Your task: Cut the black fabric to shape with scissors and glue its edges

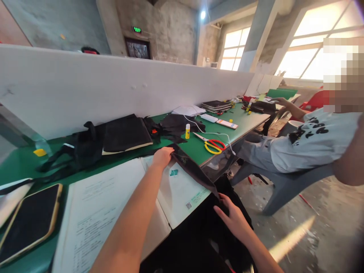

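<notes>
Your left hand [163,157] is at the far right corner of an open book [153,235], its fingers grasping the upper end of a dark cloth strip [195,170] that runs along the book's right edge. Your right hand [233,218] is at the strip's lower end, thumb and fingers touching its corner; you cannot tell from this view whether they pinch it. The book lies in front of you on the green table [196,151], with printed text on the left page and 1 QR code on the right. A phone [31,220] lies just left of it. Behind the book is a black-covered book [126,132], with black scraps [176,127] beside it. Beyond your left hand, a yellow glue stick [187,131] stands upright near scissors [213,145] with 1 red and 1 yellow handle. Farther along are a stack of dark books [216,106] and, at right, a seated co-worker [313,136] in a light shirt.
</notes>
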`<act>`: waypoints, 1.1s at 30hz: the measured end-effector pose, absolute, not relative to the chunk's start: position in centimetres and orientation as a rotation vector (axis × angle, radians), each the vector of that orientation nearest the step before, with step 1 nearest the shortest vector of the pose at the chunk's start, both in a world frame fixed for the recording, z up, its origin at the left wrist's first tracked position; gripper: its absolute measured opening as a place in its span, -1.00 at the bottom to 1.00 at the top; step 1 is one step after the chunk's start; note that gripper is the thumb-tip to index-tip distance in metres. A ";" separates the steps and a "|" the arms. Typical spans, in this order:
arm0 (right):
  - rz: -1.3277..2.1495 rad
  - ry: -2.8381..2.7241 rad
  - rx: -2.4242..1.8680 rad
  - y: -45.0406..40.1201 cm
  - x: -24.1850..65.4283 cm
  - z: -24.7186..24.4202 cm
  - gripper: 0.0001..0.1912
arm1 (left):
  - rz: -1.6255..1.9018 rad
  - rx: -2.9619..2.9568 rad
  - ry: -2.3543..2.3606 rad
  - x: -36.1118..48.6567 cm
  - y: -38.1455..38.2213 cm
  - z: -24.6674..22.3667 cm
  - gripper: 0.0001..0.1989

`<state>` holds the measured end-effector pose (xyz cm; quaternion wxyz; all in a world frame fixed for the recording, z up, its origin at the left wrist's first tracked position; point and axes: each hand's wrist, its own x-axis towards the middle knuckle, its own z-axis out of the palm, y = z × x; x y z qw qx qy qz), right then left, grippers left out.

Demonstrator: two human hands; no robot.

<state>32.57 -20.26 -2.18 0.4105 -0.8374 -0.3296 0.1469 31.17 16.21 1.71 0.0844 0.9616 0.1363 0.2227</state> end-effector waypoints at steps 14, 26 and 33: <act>0.189 -0.977 -2.332 -21.0 34.3 -1.4 -0.70 | 0.671 2.829 0.363 31.2 16.5 1.9 -0.61; 0.461 -1.262 -2.315 -20.7 38.6 4.0 -0.62 | 0.635 2.738 0.353 30.9 17.8 2.5 -0.62; -0.076 -1.024 -2.294 -12.8 41.6 4.9 -0.70 | 0.632 2.682 0.236 30.8 18.0 3.3 -0.43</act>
